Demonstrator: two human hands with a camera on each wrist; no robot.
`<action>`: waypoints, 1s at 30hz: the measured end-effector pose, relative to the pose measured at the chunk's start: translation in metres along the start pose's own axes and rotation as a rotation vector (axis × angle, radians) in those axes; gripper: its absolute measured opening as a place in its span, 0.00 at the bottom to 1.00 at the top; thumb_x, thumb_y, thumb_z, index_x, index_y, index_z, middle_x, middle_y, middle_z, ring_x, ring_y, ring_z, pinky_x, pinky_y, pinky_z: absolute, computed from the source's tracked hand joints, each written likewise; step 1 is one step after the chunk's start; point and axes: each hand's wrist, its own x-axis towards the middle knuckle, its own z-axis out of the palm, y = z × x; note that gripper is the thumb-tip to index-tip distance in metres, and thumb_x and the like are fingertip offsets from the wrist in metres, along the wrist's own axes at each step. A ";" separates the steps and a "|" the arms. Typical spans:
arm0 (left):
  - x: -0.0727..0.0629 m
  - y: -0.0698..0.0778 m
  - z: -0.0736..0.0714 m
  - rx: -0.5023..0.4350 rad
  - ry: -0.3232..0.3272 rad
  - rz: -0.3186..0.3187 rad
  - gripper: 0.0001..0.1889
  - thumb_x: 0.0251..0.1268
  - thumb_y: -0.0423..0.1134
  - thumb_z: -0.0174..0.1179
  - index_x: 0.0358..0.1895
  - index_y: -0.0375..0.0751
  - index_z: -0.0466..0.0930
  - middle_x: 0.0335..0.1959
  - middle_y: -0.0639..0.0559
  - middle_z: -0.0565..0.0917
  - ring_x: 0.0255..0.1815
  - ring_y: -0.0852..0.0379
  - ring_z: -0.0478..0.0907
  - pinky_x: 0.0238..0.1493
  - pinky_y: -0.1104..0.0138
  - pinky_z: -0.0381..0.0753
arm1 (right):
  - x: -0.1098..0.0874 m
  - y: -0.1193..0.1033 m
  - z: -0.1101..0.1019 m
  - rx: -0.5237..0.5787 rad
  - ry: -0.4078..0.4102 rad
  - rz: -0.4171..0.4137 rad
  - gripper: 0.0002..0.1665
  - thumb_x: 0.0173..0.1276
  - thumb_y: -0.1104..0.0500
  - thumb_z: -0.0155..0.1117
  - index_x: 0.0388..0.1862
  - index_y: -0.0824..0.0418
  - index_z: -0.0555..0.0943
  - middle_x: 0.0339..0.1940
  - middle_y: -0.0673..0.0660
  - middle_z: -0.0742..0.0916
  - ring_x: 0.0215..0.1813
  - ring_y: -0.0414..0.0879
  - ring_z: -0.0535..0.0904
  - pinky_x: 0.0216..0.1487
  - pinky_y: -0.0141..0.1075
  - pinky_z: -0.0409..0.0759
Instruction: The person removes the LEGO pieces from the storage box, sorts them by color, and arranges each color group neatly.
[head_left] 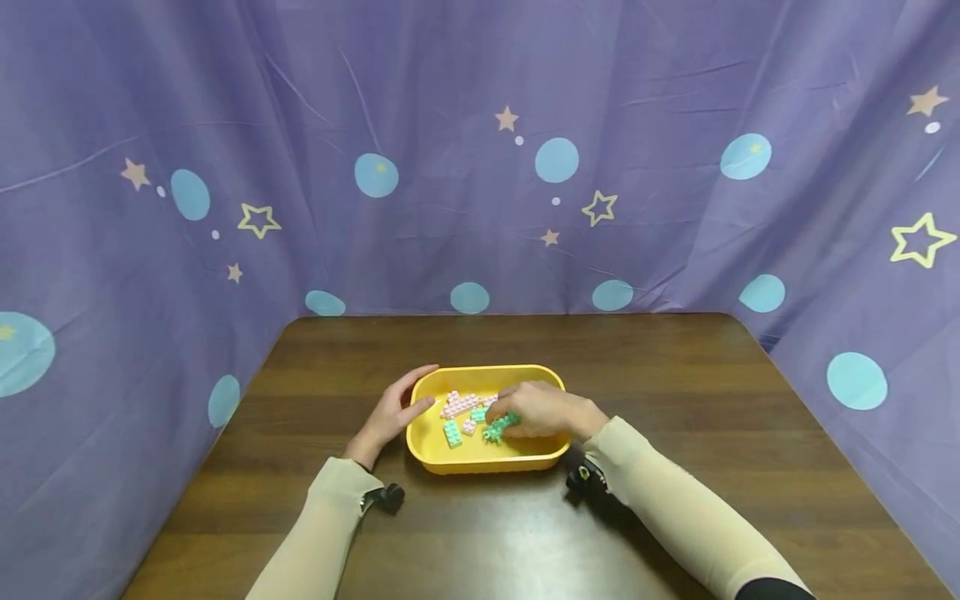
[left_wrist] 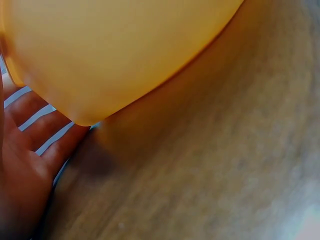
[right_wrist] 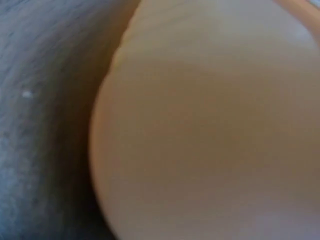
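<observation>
On the far left of the work I have the left hand (head_left: 390,412), fingers spread apart along the outside of the yellow tray (head_left: 487,467), thumb over its rim. That is light steadying; if the right side pushes hard, I'd expect the tray to slide on the glossy worktop (head_left: 465,533). The black device (head_left: 390,497) at that wrist sits near the tray's near-left corner and could knock it if the wrist turned inward.

Inside the tray, the mint brick (head_left: 452,433) lies to the left, near the pink piece (head_left: 459,406) on its far side. The small pink brick (head_left: 468,427) comes next, then the second mint brick (head_left: 478,414) just farther off. They lie close enough together that a sweeping finger could shove them or pick up the wrong one.

The knobbly green piece (head_left: 495,429) is right of these, in the tray, pinched by the right hand (head_left: 543,408) as far as I can judge; my right wrist view gives only blurred tray wall. Its uneven outline could let it twist loose if the pinch is shallow. Rightmost, the black camera (head_left: 581,479) hangs by the tray's near-right corner, and a low withdrawal could catch the rim.
</observation>
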 end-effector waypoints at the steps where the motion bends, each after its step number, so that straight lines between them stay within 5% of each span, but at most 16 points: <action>1: 0.001 0.000 0.000 -0.005 0.003 0.002 0.29 0.65 0.29 0.59 0.68 0.24 0.64 0.64 0.29 0.72 0.60 0.32 0.72 0.61 0.69 0.73 | 0.000 0.000 -0.002 -0.011 0.022 -0.006 0.15 0.63 0.55 0.70 0.50 0.48 0.84 0.48 0.42 0.86 0.48 0.35 0.80 0.48 0.31 0.80; 15: -0.002 -0.001 0.001 -0.003 -0.002 -0.014 0.29 0.66 0.29 0.58 0.68 0.26 0.63 0.65 0.31 0.72 0.61 0.35 0.73 0.61 0.67 0.73 | -0.035 -0.002 -0.052 -0.093 0.253 0.114 0.16 0.62 0.54 0.70 0.49 0.45 0.84 0.41 0.42 0.83 0.33 0.37 0.80 0.34 0.33 0.79; 30: -0.001 -0.004 0.002 0.034 0.015 0.015 0.28 0.64 0.29 0.59 0.67 0.26 0.66 0.65 0.31 0.72 0.63 0.35 0.71 0.64 0.71 0.68 | -0.104 0.035 -0.057 -0.073 0.418 0.313 0.15 0.54 0.61 0.76 0.41 0.51 0.86 0.37 0.44 0.85 0.37 0.42 0.83 0.38 0.37 0.81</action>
